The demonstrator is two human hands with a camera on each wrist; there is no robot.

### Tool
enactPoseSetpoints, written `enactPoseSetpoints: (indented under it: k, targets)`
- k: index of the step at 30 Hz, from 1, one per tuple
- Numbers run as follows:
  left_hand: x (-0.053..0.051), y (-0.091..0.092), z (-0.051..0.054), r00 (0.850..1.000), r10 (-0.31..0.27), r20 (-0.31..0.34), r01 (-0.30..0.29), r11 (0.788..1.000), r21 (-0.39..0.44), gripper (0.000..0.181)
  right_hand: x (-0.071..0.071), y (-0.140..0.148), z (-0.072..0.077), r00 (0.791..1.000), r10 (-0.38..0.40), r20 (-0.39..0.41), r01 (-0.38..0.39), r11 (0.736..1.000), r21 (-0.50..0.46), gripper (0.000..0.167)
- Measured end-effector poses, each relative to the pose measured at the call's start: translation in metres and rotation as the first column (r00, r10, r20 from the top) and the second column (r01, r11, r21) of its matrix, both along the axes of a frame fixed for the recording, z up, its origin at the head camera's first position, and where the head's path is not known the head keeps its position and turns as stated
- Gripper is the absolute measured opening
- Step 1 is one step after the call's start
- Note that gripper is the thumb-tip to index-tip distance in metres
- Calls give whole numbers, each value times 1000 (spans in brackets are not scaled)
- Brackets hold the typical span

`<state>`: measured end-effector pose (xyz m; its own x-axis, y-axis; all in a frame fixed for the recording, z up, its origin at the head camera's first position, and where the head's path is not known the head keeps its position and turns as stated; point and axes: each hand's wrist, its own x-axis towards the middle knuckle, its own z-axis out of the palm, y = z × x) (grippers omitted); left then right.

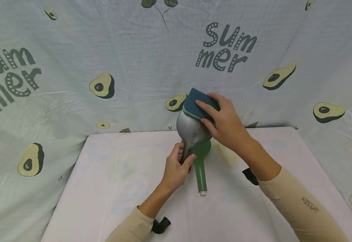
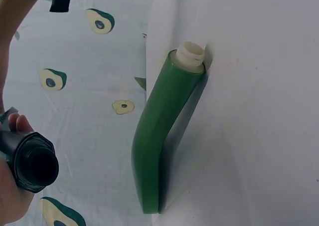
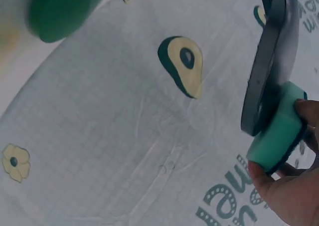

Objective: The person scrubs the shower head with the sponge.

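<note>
My left hand (image 1: 175, 170) grips the dark handle of a grey shower head (image 1: 191, 127), its round head tilted up above the table. In the left wrist view the hollow end of the grey shower head's handle (image 2: 36, 161) faces the camera. My right hand (image 1: 225, 126) pinches a sponge (image 1: 198, 103), dark blue on one side and light green on the other. The right wrist view shows the sponge's green side (image 3: 280, 128) touching the head of the grey shower head. Below both hands lies a green shower head (image 1: 201, 173) with a white threaded end.
A pale cloth covers the table (image 1: 127, 188). Behind it hangs a curtain (image 1: 139, 67) printed with avocados, flowers and lettering. Dark straps or mounts (image 1: 161, 226) sit at both wrists.
</note>
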<state>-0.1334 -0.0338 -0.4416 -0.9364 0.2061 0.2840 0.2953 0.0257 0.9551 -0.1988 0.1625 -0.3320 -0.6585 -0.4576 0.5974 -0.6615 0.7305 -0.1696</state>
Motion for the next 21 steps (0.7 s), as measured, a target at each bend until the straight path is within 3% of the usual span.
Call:
enactPoseSetpoints:
  k: [6,11,16,21]
  targets:
    - [-3,0,1,1000,6,9,-6,1000,18,31,20,-14,-20,989,113,-97,-106,992,72,54]
    - [-4,-2,2,1000,2,-8,-2,1000,23,26,32,-24,-30,978,145,-152,-119,979,166,59]
    - [-3,-1,2,1000,-8,-8,8,999,51,27,21,-18,-20,986,125,-112,-109,985,137,55]
    - [1,1,2,999,-42,2,42,997,61,25,1,0,-2,1000,8,-14,-8,1000,11,51]
